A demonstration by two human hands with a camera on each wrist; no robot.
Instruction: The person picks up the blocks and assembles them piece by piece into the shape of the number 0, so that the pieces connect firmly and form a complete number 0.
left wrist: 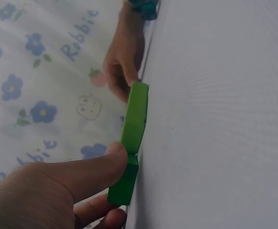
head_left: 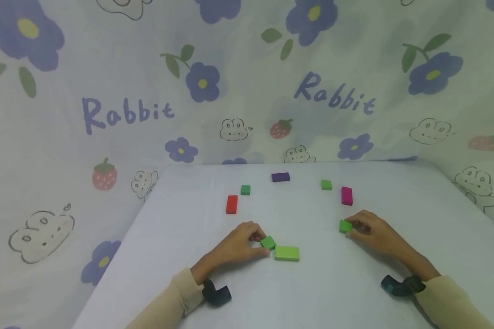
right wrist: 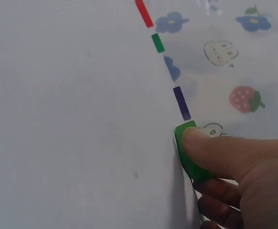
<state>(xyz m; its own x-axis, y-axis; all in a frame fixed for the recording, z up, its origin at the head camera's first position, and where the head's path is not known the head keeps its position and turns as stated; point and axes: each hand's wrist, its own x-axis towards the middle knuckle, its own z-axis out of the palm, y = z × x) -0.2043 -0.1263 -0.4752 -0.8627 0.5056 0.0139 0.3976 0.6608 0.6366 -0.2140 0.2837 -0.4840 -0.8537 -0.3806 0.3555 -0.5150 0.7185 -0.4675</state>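
Note:
My left hand (head_left: 238, 243) pinches a small green block (head_left: 268, 243) between thumb and fingers, low over the white table. Just right of that block lies a longer light-green block (head_left: 287, 253); in the left wrist view the green block (left wrist: 123, 183) meets the end of the light-green block (left wrist: 135, 117). Farther right, my right hand (head_left: 372, 232) pinches another small green block (head_left: 345, 226) by its edges. Seen from the right wrist, the thumb presses on the face of this green block (right wrist: 189, 160), and the fingers curl behind it.
Behind the hands, a red block (head_left: 232, 204), a dark-green block (head_left: 245, 190), a purple block (head_left: 281, 177), a small light-green block (head_left: 326, 185) and a magenta block (head_left: 346, 196) lie spread on the table (head_left: 181, 196). A printed cloth (head_left: 238, 105) hangs along the back and sides.

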